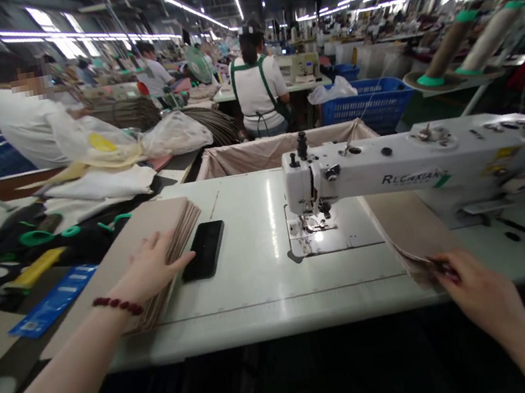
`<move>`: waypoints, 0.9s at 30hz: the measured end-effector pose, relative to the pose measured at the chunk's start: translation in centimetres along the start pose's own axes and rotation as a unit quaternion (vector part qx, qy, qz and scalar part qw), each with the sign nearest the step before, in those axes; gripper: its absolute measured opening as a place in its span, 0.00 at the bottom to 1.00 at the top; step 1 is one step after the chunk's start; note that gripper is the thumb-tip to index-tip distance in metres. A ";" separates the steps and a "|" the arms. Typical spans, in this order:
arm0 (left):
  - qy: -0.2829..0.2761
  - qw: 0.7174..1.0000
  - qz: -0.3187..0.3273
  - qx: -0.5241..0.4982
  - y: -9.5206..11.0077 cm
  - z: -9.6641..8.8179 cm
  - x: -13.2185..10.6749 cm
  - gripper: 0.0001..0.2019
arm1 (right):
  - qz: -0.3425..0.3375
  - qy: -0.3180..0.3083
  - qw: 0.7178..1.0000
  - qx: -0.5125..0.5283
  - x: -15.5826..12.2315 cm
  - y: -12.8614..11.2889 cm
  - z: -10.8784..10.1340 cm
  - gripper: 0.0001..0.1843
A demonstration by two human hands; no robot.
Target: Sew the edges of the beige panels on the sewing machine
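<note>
My left hand [153, 266] lies with fingers spread on a stack of beige fabric panels [155, 219] at the left of the sewing table. Its thumb reaches toward a black phone [206, 250] beside the stack. At the right, my right hand [483, 293] is closed around a small dark red and black tool [447, 269], which looks like thread snips; the fingers partly hide it. That hand is at the near corner of a second beige stack [407, 225], which lies partly under the arm of a white sewing machine [364, 168]. The machine's needle area holds no fabric.
Fabric pieces, a blue packet [55, 301] and dark items with green parts lie at the left. Behind the table hangs a cloth-lined bin [245, 155]. Thread cones [452, 48] stand at the right, near a blue basket [365, 104]. Several people sit farther back.
</note>
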State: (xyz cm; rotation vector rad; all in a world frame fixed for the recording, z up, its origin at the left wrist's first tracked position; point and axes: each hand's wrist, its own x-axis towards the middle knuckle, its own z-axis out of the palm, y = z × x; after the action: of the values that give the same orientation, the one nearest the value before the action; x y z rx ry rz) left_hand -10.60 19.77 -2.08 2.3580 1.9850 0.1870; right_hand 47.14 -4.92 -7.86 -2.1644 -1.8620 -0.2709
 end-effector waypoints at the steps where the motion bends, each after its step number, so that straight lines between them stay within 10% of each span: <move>1: 0.004 1.000 0.024 -0.004 1.7 0.1 -0.7 0.38 | 0.013 -0.009 1.000 0.025 0.2 0.1 -0.2 0.17; 7: -0.042 0.972 0.178 -0.144 12.3 0.1 -5.5 0.29 | -0.001 0.053 0.987 0.150 0.2 -1.7 -5.4 0.15; 11: -0.061 0.932 0.261 -0.244 19.5 0.7 -7.6 0.23 | -0.216 -0.082 0.945 0.230 -0.9 -10.2 -7.2 0.12; 15: -0.104 0.882 0.414 -0.199 24.7 4.4 -9.1 0.28 | -0.366 -0.137 0.861 0.324 -2.2 -19.3 -3.6 0.13; 19: -0.081 0.897 0.420 -0.113 23.8 7.8 -10.5 0.34 | -0.364 -0.206 0.785 0.456 -0.7 -21.4 -1.2 0.13; 23: -0.040 0.941 0.331 -0.063 19.3 7.7 -11.3 0.31 | -0.206 -0.170 0.886 0.378 5.0 -18.9 -0.3 0.16; 27: -0.028 0.958 0.282 -0.049 16.8 6.8 -11.0 0.30 | -0.201 -0.147 0.953 0.173 10.2 -18.1 2.4 0.31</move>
State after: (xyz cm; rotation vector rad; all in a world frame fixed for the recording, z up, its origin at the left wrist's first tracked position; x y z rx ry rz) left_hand 4.84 6.33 -7.47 2.7557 1.1973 0.2281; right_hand 30.75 7.89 -5.43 -1.6514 -2.3009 0.3027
